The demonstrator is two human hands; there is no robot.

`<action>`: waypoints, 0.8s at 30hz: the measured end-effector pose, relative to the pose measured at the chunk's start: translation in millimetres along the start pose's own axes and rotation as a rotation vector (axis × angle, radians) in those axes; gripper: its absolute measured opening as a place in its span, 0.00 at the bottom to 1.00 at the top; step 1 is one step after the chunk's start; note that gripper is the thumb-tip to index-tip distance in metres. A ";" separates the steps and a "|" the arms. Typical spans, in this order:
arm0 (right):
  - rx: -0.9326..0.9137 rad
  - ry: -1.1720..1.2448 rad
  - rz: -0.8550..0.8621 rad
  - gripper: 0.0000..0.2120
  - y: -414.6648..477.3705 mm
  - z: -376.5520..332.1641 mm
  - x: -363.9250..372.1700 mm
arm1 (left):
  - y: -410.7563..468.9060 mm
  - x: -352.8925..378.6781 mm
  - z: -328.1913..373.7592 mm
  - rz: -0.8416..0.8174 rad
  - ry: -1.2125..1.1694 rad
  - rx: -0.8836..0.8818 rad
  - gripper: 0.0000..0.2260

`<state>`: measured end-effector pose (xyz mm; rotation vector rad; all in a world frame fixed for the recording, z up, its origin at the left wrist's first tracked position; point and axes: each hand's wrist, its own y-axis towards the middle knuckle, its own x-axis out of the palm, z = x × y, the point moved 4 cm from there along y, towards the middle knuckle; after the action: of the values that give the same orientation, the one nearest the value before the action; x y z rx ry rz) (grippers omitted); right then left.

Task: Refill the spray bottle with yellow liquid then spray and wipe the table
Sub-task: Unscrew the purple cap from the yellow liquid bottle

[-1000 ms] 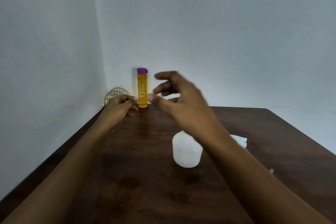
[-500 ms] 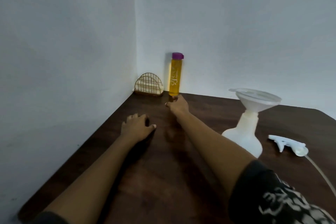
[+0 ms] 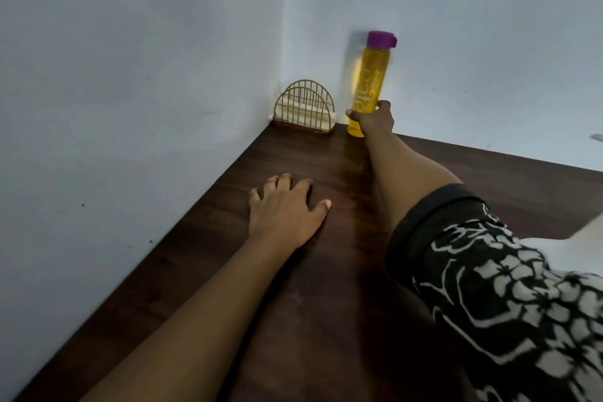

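Observation:
A tall bottle of yellow liquid [image 3: 370,75] with a purple cap stands upright at the far back of the dark wooden table [image 3: 326,303], close to the wall corner. My right hand [image 3: 372,117] is stretched out to it and grips its lower part, thumb on the left side and fingers round the right. My left hand [image 3: 284,212] lies flat on the tabletop nearer to me, fingers spread, holding nothing. The spray bottle, funnel and spray head are out of the frame.
A gold wire holder [image 3: 305,111] stands in the corner just left of the yellow bottle. Pale walls close the table on the left and at the back. A blurred white shape [image 3: 584,232] shows at the right edge.
My right hand has reached from the tabletop in front of the yellow bottle up onto it and closed round its lower part. The view has swung left, so the spray bottle and funnel have dropped out.

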<state>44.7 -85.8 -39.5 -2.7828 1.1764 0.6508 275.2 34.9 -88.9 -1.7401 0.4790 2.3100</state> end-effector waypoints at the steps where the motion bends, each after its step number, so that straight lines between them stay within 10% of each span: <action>1: 0.000 -0.008 0.009 0.36 2.9 0.8 1.1 | -0.1 0.0 -0.2 0.004 0.002 0.001 0.27; 24: -0.146 -0.052 -0.178 0.29 -128.7 13.8 -35.1 | -6.2 -11.3 -0.4 -0.041 -0.058 -0.038 0.26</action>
<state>107.4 32.1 -52.8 -2.9245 0.8919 0.8157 280.9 40.8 -78.9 -1.6780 0.3883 2.3488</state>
